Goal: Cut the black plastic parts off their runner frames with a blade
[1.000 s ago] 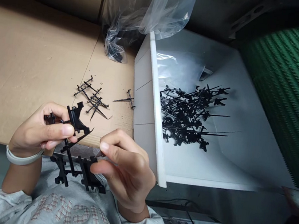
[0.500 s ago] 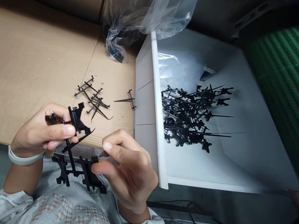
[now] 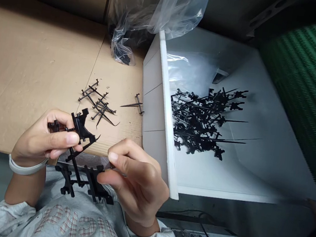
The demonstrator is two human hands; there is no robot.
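Between the thumb and fingers of my left hand is a black plastic sprue frame with several moulded parts on its branches. One wide moulded part sticks up beside the left thumb; others hang lower, in front of the shirt. My right hand is closed in a pinch beside the lower right moulded part. Something small and thin shows between its fingertips, mostly hidden, so I cannot tell its kind. Past the hands, several stripped black sprues lie in a loose pile on the cardboard.
To the right, a white bin holds a heap of black plastic parts and a clear bag. Its raised wall stands close to my right hand. Another plastic bag lies behind the sprues. A green ribbed surface rises at far right.
My right thumb and fingertip have drawn slightly closer together, and the thin thing between them has shifted a little. My left hand and the sprue frame have stayed almost still.
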